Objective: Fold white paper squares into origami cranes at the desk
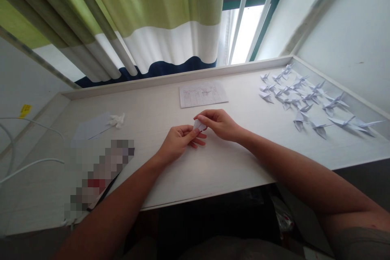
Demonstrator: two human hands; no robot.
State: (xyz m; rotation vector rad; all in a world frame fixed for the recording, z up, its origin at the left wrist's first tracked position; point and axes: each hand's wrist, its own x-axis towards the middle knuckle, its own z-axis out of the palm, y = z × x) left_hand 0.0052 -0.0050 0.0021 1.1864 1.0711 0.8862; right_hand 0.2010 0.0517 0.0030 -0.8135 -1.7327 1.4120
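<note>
The left hand (pixel 179 139) pinches a small folded paper (pixel 199 125) between thumb and fingers, with its lower fingers extended beneath. The right hand (pixel 222 124) grips the paper's upper end by thumb and curled fingers. Both forearms (pixel 131 191) converge over the table (pixel 213 168), crossing its front edge. A printed sheet (pixel 203 95) lies just beyond the hands. Table surface separates the hands from the front edge and, at right, from paper cranes (pixel 311 96). A raised rim (pixel 183 78) bounds the back.
</note>
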